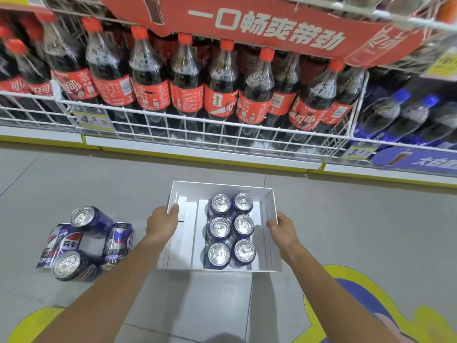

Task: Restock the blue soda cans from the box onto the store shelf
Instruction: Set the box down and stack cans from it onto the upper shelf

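A white open-topped box is in the middle of the view, above the grey floor. Inside it, several blue soda cans stand upright in two rows on the right half; the left half holds only white dividers. My left hand grips the box's left wall, thumb over the rim. My right hand grips the right wall. Several more blue cans are on the floor to the left, some upright, some lying on their sides.
A white wire shelf ahead holds red-labelled cola bottles. Blue-capped bottles fill the section at right. Yellow price tags hang on the wire front. A red banner hangs overhead. Yellow and blue floor stickers lie near me.
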`<state>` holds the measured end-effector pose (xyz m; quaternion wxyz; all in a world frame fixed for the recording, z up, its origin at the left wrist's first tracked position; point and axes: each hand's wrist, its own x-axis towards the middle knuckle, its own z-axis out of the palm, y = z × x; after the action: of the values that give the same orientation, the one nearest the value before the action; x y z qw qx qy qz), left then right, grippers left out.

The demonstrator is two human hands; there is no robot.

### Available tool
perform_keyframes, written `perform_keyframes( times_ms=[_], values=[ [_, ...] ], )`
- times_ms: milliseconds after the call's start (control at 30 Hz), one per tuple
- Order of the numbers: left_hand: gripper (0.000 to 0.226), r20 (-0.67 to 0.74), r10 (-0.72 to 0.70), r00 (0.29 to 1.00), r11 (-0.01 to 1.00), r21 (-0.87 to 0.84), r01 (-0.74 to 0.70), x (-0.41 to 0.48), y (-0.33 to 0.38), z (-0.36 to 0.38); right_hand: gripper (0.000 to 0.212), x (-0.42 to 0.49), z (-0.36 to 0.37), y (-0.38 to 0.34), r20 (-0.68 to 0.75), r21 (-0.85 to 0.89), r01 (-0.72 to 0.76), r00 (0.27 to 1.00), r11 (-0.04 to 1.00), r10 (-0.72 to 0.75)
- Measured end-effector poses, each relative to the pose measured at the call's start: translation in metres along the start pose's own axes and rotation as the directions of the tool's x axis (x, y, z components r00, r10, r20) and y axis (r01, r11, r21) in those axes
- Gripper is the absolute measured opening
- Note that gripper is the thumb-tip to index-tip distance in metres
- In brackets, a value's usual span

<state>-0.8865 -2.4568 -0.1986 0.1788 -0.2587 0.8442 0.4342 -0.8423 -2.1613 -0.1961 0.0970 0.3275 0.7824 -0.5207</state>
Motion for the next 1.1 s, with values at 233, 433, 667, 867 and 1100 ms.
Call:
perform_keyframes(
  times_ms=[233, 433, 667, 867, 1100],
  values=[
    [0.047, 0.031, 0.568, 0.822, 0.611, 0.653, -0.447, -0.02, 0.019, -0.011, 0.052, -0.012, -0.007, -0.006, 0.047, -0.431, 0.251, 0.966, 0.867, -0.256],
    [0.05, 0.264, 0.708, 0.656, 0.216, 0.803, -0.556, -0.046, 0.034, 0.008, 0.068, -0.033, -0.003, -0.021, 0.127, -0.678, 0.441, 0.858, 0.588, -0.498],
    [0.058, 0.338, 0.644, 0.686, 0.181, 0.804, -0.566, -0.064, 0.021, 0.04, 0.062, -0.049, 0.011, -0.019, 0.287, -0.791, 0.528, 0.766, 0.308, -0.575],
    [0.07, 0.324, 0.564, 0.76, 0.234, 0.819, -0.523, -0.053, 0.014, 0.048, 0.037, -0.051, 0.027, -0.018, 0.282, -0.777, 0.478, 0.846, 0.41, -0.452],
    [0.064, 0.314, 0.486, 0.816, 0.4, 0.75, -0.527, -0.05, 0.02, 0.062, 0.043, -0.033, 0.038, -0.016, 0.217, -0.745, 0.371, 0.921, 0.554, -0.324]
  ],
)
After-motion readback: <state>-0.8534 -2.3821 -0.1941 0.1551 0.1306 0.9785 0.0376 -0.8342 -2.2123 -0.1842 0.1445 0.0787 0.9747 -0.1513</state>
